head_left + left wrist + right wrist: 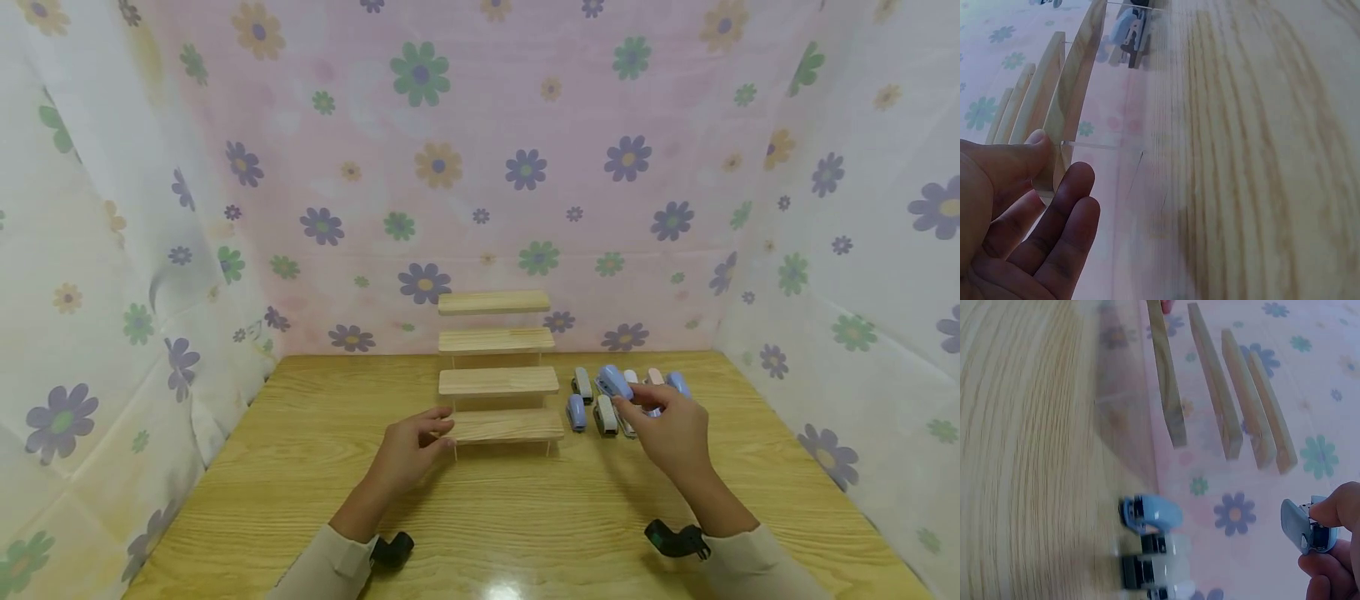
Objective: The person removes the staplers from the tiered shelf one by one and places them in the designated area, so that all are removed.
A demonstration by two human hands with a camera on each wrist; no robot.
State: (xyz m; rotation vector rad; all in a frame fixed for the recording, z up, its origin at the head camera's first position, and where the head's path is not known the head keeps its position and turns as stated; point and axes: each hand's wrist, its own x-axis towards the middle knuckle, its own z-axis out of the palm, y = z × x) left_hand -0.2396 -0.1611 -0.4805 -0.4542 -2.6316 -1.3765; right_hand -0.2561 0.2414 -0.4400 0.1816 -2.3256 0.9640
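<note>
A small blue stapler (615, 382) is pinched between the thumb and fingers of my right hand (678, 429), raised above a group of other staplers. The right wrist view shows the held stapler (1298, 524) close up. My left hand (405, 450) grips the left end of the lowest board (506, 426) of a wooden tiered display stand. In the left wrist view, the thumb lies on one face of that board (1075, 81) and the fingers curl at the other. Beside the stand's right end lie a blue stapler (576, 413) and grey staplers (606, 416).
Further back, behind the right hand, are a pink stapler (655, 376) and another blue one (678, 383). The stand's upper boards (495, 302) rise toward a flowered cloth backdrop (480, 167). Clear supports hold the boards above the wooden table (315, 467).
</note>
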